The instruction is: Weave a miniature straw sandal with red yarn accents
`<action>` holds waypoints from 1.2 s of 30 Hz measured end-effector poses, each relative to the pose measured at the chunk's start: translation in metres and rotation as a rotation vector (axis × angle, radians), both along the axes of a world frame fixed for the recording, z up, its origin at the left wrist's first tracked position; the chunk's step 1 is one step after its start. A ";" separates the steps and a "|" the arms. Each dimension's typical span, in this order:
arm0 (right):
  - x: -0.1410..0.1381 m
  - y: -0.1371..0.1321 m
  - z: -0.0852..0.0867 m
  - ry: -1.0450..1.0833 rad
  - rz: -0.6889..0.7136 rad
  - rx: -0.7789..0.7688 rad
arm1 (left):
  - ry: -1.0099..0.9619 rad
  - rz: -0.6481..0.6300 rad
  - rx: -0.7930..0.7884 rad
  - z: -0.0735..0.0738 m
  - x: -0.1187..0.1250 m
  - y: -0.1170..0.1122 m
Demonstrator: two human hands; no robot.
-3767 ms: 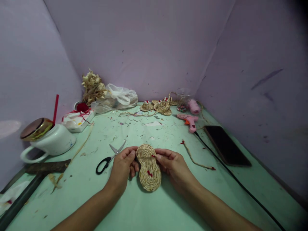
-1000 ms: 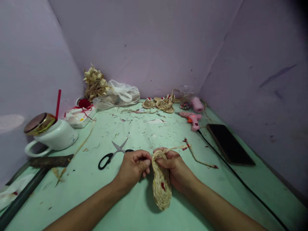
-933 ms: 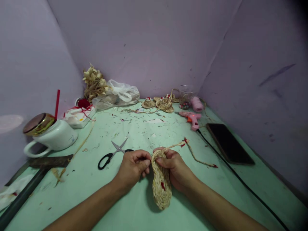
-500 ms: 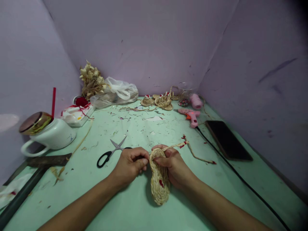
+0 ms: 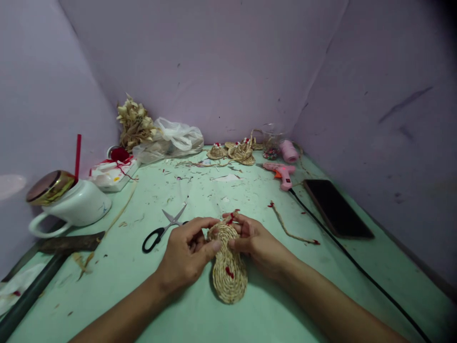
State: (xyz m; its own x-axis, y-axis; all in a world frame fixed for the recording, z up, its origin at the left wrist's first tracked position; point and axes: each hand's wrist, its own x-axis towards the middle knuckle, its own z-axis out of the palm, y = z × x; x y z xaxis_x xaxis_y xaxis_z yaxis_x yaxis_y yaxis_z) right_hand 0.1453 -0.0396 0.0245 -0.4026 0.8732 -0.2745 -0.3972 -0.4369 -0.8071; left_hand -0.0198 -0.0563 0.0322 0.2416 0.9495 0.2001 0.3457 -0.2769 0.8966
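A small woven straw sole (image 5: 228, 267), peanut-shaped with a red mark on it, sits above the green table (image 5: 200, 314) between my hands. My left hand (image 5: 187, 252) grips its near-left edge with thumb and fingers closed. My right hand (image 5: 252, 238) pinches the far end of the sole, where a short braided cord with a red tip (image 5: 232, 218) sticks up. Both thumbs press on the upper face of the sole.
Black-handled scissors (image 5: 162, 228) lie left of my hands. A loose braided cord (image 5: 291, 228), a pink glue gun (image 5: 282, 172) with its black cable (image 5: 353, 267) and a dark phone (image 5: 335, 207) lie to the right. A white mug (image 5: 67, 205), plastic bag (image 5: 171, 140) and finished straw pieces (image 5: 237, 150) sit behind.
The sole has turned from edge-on to flat face up. The cord end that stretched right from my right hand is now tucked at the sole's far end.
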 end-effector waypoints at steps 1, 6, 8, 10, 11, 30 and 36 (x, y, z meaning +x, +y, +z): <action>0.000 0.000 0.001 0.004 -0.004 -0.010 | -0.023 -0.013 0.001 0.002 -0.001 0.000; 0.000 -0.002 0.006 0.022 -0.006 -0.086 | 0.021 -0.041 -0.001 0.013 -0.002 -0.001; 0.002 -0.002 0.007 0.033 0.016 -0.106 | 0.087 -0.045 -0.030 0.016 -0.001 0.000; 0.004 -0.001 0.009 0.045 0.046 -0.116 | 0.135 -0.020 -0.055 0.017 0.000 0.001; 0.005 0.000 0.010 0.047 0.061 -0.116 | 0.154 -0.003 -0.065 0.017 0.001 0.001; 0.011 0.010 -0.001 0.044 0.032 -0.105 | -0.138 0.266 -0.267 0.010 0.001 0.010; 0.015 0.017 -0.007 0.122 0.024 -0.110 | -0.211 0.103 -0.523 0.001 0.001 0.013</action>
State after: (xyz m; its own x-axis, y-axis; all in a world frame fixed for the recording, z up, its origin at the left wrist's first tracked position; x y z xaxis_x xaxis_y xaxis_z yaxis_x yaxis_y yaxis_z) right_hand 0.1606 -0.0229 0.0175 -0.4591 0.8304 -0.3158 -0.4778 -0.5305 -0.7002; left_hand -0.0189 -0.0432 0.0331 0.1486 0.9516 -0.2691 0.1465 0.2479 0.9576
